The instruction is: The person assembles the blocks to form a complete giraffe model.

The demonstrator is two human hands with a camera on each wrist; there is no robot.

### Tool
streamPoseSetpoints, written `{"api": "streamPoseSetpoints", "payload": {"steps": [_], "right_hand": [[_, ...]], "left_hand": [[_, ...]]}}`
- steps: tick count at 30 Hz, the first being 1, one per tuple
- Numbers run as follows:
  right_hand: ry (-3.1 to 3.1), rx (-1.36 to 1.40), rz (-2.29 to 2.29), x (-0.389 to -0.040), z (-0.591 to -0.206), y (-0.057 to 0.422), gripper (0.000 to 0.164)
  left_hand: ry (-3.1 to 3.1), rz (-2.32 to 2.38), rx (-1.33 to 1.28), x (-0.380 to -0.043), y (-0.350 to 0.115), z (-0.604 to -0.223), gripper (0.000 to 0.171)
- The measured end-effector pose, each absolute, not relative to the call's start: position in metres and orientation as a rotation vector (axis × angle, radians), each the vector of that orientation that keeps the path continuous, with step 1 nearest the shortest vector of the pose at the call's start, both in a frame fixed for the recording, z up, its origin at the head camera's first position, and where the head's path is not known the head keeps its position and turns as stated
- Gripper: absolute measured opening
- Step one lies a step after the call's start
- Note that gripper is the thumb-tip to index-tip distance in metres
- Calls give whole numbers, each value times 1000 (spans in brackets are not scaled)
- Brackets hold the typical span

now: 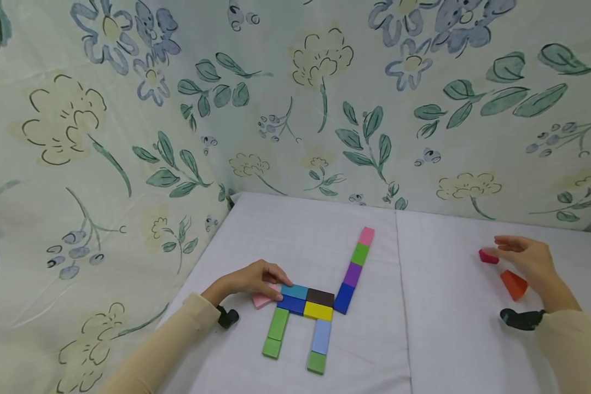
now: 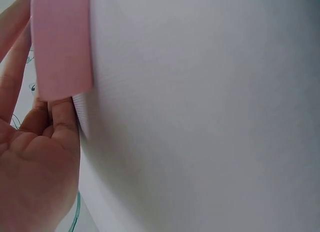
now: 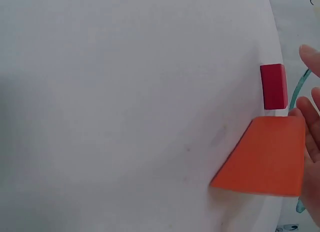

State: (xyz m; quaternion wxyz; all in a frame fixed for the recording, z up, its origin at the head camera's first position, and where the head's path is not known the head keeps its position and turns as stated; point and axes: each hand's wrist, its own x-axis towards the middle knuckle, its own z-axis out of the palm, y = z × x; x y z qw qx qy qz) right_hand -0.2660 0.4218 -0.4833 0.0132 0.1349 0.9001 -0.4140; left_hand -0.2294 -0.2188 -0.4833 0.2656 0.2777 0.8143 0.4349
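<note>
My left hand [image 1: 256,279] is at the left end of a group of flat coloured blocks. Its thumb and fingers lie either side of a tilted pink block [image 1: 261,300], also large in the left wrist view [image 2: 62,46]. The fingertips reach the teal block [image 1: 295,291] and the dark blue block [image 1: 291,303]. On the right, my right hand [image 1: 529,260] reaches toward a small red block [image 1: 489,257], thumb and fingers spread apart; contact is unclear. An orange trapezoid block [image 3: 267,154] sits under that hand, nearer the wrist.
Brown [image 1: 320,296] and yellow [image 1: 318,311] blocks continue the group. Green [image 1: 278,324] and light blue [image 1: 322,335] blocks extend toward me. A slanted row with a purple block [image 1: 353,274] rises at the right. Flowered cloth [image 1: 285,109] stands behind the white table [image 1: 364,355].
</note>
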Motion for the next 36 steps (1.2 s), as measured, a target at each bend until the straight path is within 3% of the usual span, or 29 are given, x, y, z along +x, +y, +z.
{"api": "streamPoseSetpoints", "payload": {"steps": [9, 20, 36], "right_hand": [[2788, 312, -1226, -266, -500, 440, 91], [2817, 326, -1181, -262, -499, 436, 77], [2880, 282, -1089, -264, -500, 435, 71]], "left_hand": [[2188, 1190, 762, -228, -219, -483, 32], [2190, 1187, 769, -228, -219, -482, 32], [2195, 1172, 768, -228, -219, -481, 32]]}}
